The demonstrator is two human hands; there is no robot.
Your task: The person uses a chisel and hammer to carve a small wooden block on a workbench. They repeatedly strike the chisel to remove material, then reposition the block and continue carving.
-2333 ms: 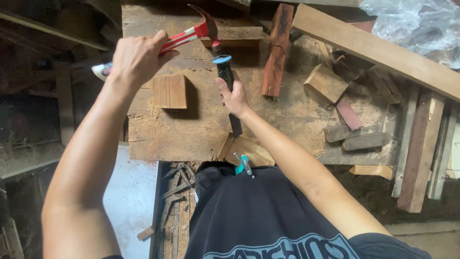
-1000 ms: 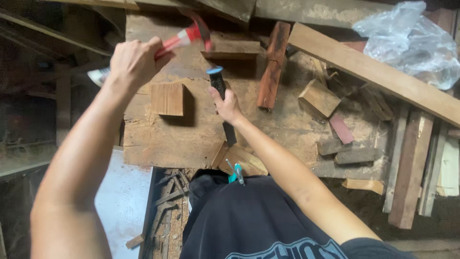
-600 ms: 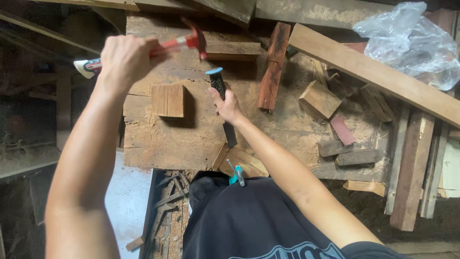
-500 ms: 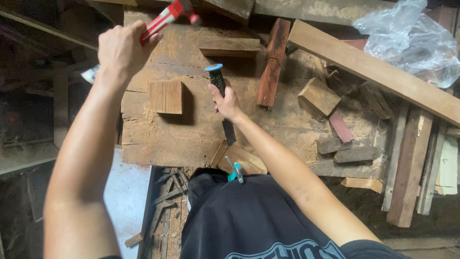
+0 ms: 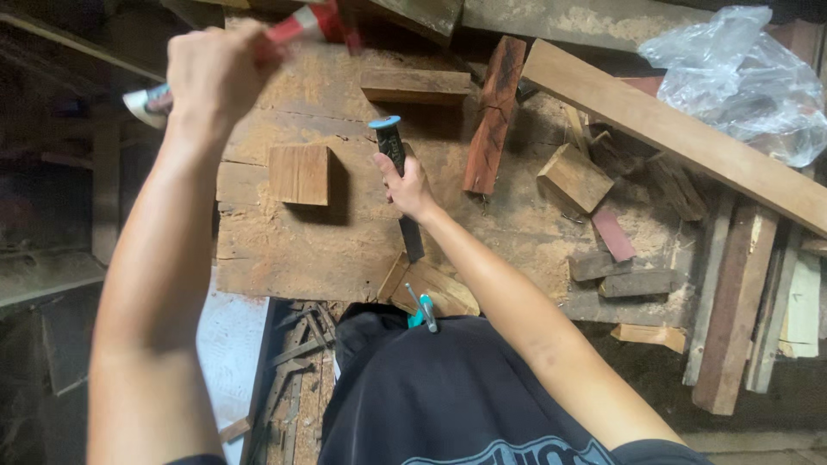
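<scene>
My left hand [image 5: 215, 73] grips the handle of a red-handled hammer [image 5: 293, 24], raised high and blurred above the worn workbench [image 5: 284, 250]. In my right hand [image 5: 405, 185] is a chisel [image 5: 392, 146] with a black grip and a blue end cap. It stands nearly upright, its dark blade [image 5: 412, 239] pointing down at a light wood piece [image 5: 435, 288] on the bench's near edge. A square wood block [image 5: 299, 175] lies to the left of the chisel.
A dark reddish stick [image 5: 495, 112], a short plank [image 5: 415, 84] and several offcuts [image 5: 573, 176] lie on the bench. A long pale board [image 5: 672, 133] runs diagonally at right under a clear plastic bag [image 5: 741, 77]. Scrap boards [image 5: 732, 319] stand at right; scrap pieces [image 5: 293, 362] lie below.
My left hand has swung the hammer from near the chisel's top up and away to the upper edge of the view. The right hand and chisel have stayed in place.
</scene>
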